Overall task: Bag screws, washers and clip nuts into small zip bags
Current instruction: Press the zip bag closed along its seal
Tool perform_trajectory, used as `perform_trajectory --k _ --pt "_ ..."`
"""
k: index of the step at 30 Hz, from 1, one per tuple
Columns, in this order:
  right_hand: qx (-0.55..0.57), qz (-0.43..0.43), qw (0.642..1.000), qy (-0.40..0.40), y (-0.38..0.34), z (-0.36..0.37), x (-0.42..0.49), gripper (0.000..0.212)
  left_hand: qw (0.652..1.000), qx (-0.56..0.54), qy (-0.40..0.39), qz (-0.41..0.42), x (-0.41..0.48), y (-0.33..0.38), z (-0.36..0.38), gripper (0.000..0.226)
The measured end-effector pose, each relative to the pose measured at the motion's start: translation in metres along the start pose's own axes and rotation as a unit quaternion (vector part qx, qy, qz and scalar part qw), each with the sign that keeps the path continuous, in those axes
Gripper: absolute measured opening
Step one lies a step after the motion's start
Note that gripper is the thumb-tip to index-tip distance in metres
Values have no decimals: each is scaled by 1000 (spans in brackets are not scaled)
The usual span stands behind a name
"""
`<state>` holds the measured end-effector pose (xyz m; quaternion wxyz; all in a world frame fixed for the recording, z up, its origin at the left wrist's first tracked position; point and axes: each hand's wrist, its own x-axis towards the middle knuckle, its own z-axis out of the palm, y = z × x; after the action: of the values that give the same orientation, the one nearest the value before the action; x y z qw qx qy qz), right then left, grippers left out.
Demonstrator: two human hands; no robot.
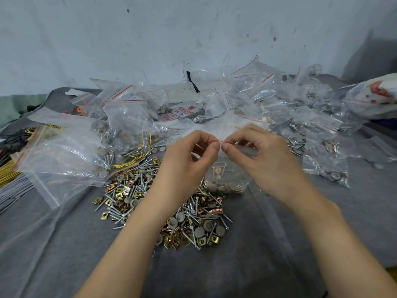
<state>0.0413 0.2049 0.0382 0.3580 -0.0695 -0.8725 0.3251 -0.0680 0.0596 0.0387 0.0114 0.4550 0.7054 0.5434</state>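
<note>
A small clear zip bag (227, 177) hangs between my hands above the table, holding grey washers, screws and a clip nut. My left hand (189, 155) and my right hand (257, 153) both pinch its red zip strip at the top, thumbs and forefingers almost touching in the middle. Under the bag lies a loose pile (163, 203) of silver screws, grey round washers and gold clip nuts on the grey cloth (64, 244). My left forearm covers the middle of the pile.
Filled small zip bags (305, 117) are heaped at the back and right. A large clear bag (64, 151) of parts lies at the left, with yellow wires (8, 171) beside it. A pack of new bags (182, 110) sits behind. A white wall stands close behind the table.
</note>
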Motion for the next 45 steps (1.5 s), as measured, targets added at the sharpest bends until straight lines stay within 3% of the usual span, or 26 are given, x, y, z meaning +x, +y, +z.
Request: perform_trajectory --k 16,25,30,35,38,45 --pt "-5 22 999 22 8 -22 1 7 997 -32 57 -43 4 -1 -6 10" --pt "25 59 994 86 10 -22 2 8 996 -48 70 -39 3 5 -11 10" --pt "39 90 988 116 11 -20 2 24 994 -65 69 -45 2 6 -13 10" --pt "127 89 983 102 7 -17 3 11 994 -93 47 -43 2 12 -17 8" --pt "184 84 972 119 0 -14 3 15 993 -107 21 -38 3 17 -17 4" --pt "231 73 966 88 -11 2 4 11 998 -32 -47 22 6 29 -5 5"
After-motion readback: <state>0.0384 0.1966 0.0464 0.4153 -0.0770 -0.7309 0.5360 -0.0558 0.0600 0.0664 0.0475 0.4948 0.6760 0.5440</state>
